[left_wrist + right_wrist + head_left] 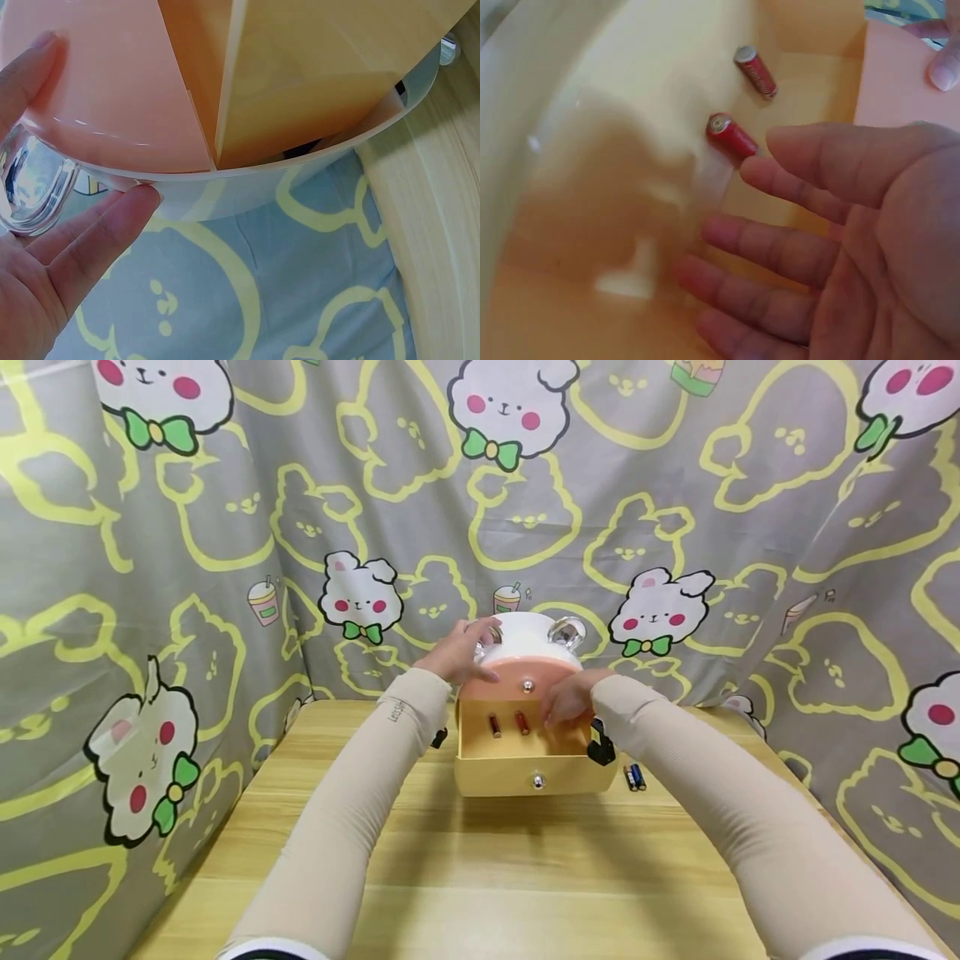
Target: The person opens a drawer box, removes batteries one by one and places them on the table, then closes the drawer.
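Note:
A white storage box [525, 631] with clear ear-shaped handles stands at the back of the table. Its pink upper drawer front [551, 672] is closed, while the yellow lower drawer [495, 777] is pulled out. Inside that drawer lie two red batteries, one [757, 73] farther from my right hand [870, 225] and the other [733, 137] close by its fingertips. My right hand reaches into the drawer, fingers spread and holding nothing. With my left hand [67, 262] I grip the box's side by one ear, thumb on the pink front.
Two more batteries [635, 777], one of them blue, lie on the wooden table [487, 893] to the right of the drawer. A patterned grey curtain [420, 527] hangs behind the box and along both sides.

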A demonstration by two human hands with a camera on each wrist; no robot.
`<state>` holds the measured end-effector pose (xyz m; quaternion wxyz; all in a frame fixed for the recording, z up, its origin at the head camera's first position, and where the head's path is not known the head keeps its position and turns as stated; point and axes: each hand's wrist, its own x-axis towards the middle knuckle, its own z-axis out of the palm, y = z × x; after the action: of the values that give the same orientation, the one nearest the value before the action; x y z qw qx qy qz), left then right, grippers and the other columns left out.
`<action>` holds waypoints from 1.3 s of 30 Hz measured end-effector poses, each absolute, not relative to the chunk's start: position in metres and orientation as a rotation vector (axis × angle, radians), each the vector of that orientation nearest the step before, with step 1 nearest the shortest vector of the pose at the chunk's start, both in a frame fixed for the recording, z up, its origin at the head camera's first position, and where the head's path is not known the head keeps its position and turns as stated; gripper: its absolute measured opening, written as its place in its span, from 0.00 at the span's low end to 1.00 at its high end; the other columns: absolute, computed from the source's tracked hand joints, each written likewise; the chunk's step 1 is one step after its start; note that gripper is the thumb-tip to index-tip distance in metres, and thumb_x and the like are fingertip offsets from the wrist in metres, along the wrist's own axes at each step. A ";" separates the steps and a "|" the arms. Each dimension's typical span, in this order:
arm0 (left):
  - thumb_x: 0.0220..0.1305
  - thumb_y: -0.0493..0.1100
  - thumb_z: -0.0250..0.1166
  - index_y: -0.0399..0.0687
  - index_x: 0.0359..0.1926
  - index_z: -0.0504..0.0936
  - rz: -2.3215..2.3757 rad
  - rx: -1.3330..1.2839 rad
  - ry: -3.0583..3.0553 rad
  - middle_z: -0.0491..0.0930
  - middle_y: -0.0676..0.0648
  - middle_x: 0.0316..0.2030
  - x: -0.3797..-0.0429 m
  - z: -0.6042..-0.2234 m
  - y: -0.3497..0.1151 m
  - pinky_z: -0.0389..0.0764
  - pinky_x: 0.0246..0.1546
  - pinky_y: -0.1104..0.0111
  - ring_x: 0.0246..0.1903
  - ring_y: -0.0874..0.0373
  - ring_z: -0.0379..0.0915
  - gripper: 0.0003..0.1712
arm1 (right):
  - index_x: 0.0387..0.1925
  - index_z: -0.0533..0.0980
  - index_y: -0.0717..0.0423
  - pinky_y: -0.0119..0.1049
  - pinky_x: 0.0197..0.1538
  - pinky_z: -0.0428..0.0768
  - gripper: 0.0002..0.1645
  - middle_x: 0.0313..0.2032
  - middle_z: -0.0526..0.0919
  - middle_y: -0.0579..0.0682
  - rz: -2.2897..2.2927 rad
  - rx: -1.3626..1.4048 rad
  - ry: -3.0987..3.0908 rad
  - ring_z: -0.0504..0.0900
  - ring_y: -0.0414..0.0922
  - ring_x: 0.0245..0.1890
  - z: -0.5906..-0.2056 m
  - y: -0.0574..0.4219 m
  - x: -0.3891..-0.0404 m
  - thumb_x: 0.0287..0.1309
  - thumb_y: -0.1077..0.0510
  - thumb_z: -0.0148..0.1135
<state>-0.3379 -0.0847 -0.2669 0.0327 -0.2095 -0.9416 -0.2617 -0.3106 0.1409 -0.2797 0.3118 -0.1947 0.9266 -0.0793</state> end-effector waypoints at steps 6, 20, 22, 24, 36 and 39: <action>0.44 0.47 0.80 0.67 0.72 0.57 -0.811 -0.662 -2.894 0.59 0.42 0.63 -0.339 -0.268 -0.084 0.71 0.55 0.52 0.52 0.46 0.68 0.57 | 0.61 0.73 0.51 0.28 0.30 0.76 0.22 0.31 0.75 0.48 -0.089 -0.550 2.370 0.71 0.37 0.24 -0.283 0.136 -0.313 0.69 0.51 0.54; 0.43 0.46 0.80 0.68 0.71 0.57 -0.806 -0.659 -2.886 0.60 0.43 0.61 -0.339 -0.269 -0.085 0.72 0.53 0.53 0.50 0.47 0.69 0.57 | 0.72 0.60 0.39 0.38 0.59 0.69 0.31 0.72 0.56 0.49 0.195 -0.672 2.240 0.59 0.47 0.62 -0.286 0.116 -0.325 0.69 0.50 0.47; 0.43 0.47 0.80 0.67 0.71 0.57 -0.802 -0.657 -2.887 0.60 0.43 0.61 -0.338 -0.268 -0.085 0.72 0.53 0.53 0.50 0.47 0.69 0.57 | 0.73 0.60 0.41 0.40 0.61 0.69 0.32 0.72 0.54 0.51 0.162 -0.635 2.230 0.59 0.47 0.63 -0.285 0.114 -0.326 0.69 0.52 0.47; 0.43 0.47 0.80 0.67 0.71 0.57 -0.802 -0.655 -2.889 0.60 0.44 0.61 -0.339 -0.267 -0.085 0.72 0.53 0.53 0.51 0.46 0.69 0.57 | 0.73 0.58 0.42 0.41 0.61 0.69 0.33 0.73 0.53 0.52 0.135 -0.605 2.228 0.60 0.48 0.63 -0.285 0.112 -0.327 0.69 0.54 0.47; 0.45 0.47 0.79 0.68 0.71 0.57 -0.802 -0.645 -2.904 0.61 0.46 0.56 -0.338 -0.269 -0.084 0.74 0.51 0.55 0.48 0.48 0.70 0.56 | 0.71 0.61 0.33 0.40 0.62 0.67 0.36 0.74 0.52 0.51 0.217 -0.655 2.288 0.58 0.46 0.65 -0.293 0.112 -0.328 0.62 0.47 0.56; 0.45 0.48 0.80 0.68 0.71 0.56 -0.789 -0.647 -2.900 0.61 0.46 0.56 -0.339 -0.269 -0.084 0.73 0.51 0.55 0.47 0.48 0.70 0.56 | 0.71 0.62 0.35 0.42 0.64 0.66 0.35 0.74 0.52 0.52 0.160 -0.612 2.272 0.59 0.48 0.66 -0.293 0.113 -0.329 0.62 0.48 0.56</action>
<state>-0.3388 -0.0843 -0.2692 0.0335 -0.2105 -0.9428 -0.2564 -0.3288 0.1126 -0.2933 0.3815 -0.2400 0.8905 0.0628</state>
